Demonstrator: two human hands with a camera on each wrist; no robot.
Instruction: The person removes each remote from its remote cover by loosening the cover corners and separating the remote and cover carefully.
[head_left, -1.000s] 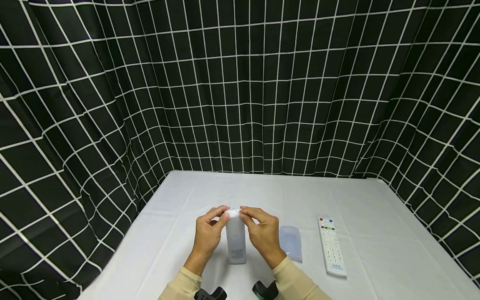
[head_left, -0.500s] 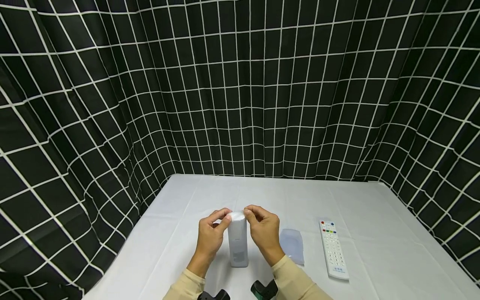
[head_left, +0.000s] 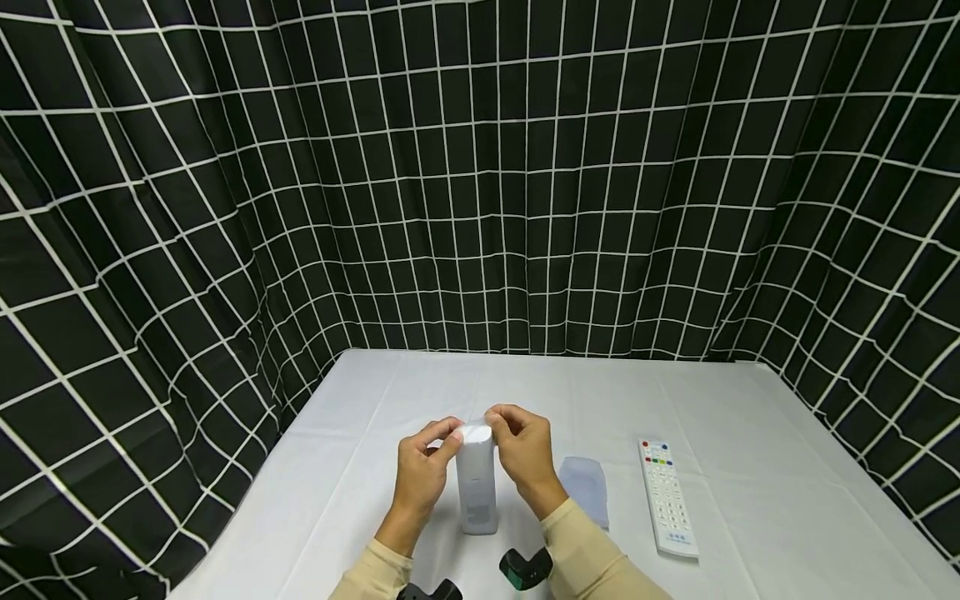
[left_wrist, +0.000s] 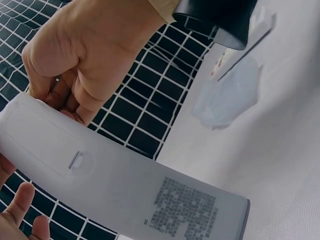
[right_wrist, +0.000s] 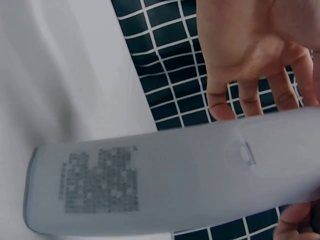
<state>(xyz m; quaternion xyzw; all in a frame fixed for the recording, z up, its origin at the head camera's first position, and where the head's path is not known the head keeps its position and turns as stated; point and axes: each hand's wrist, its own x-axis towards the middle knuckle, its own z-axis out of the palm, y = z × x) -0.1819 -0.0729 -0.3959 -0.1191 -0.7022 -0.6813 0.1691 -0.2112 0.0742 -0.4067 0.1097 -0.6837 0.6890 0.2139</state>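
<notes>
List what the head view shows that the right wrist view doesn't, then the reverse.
Only the head view: the flat-lying remote with colored buttons, the translucent bluish piece beside it, and beige cuffs.

Only the right wrist view: the palm of the left hand, plus close detail on the held remote: its latch and the separate marks in its printed patch, merely a gray smudge from the head.

Both: the held remote, the left hand, the right hand, white tabletop and black grid curtain.

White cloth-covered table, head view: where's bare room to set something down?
Bare: the far strip before the black gridded curtain, left of the left hand, and right of the flat white remote. Crowded: front centre, with right hand, upright whitish remote, translucent bluish pouch.
</notes>
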